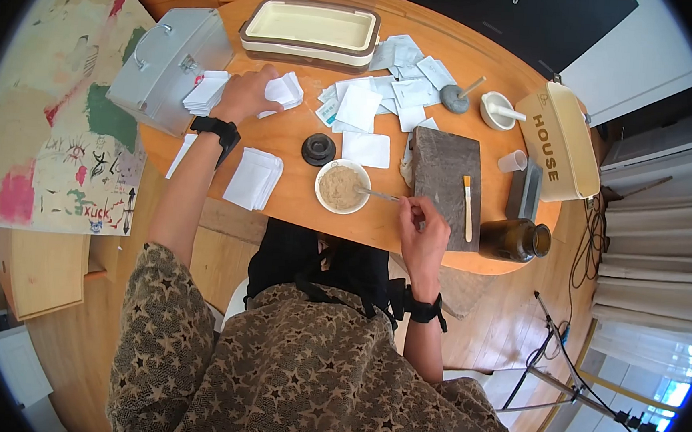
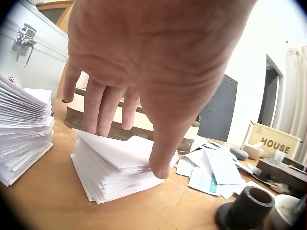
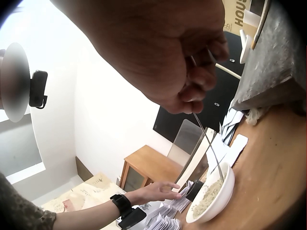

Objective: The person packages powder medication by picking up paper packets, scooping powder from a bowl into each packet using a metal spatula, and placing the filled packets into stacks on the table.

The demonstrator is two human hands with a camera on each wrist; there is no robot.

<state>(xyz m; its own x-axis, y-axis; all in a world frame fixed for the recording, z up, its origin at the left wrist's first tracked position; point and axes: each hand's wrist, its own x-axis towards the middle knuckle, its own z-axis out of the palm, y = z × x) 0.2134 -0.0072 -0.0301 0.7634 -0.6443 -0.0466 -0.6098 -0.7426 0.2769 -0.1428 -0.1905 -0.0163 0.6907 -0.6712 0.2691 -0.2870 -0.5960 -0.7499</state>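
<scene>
A star-patterned sleeve filled the foreground nearest the head camera, the person bent over a round wooden table. At the far left stood a grey metal case, with one stack of white paper squares just beside it. The left hand lay stretched over a second stack of paper squares, fingers straight and spread, fingertips and thumb touching its top sheet. Nearer the table's front edge lay a further pile of folded papers. A small black cup sat near the middle, and just in front of it a white bowl of tan powder. The right hand pinched a thin metal spatula between curled fingers, its tip resting in the powder. Beyond lay a cream lidded box and loose paper sachets. To the right sat a dark stone slab bearing a wooden stick, a brown glass jar, a white mortar and pestle, and a cream tin marked HOUSE.
</scene>
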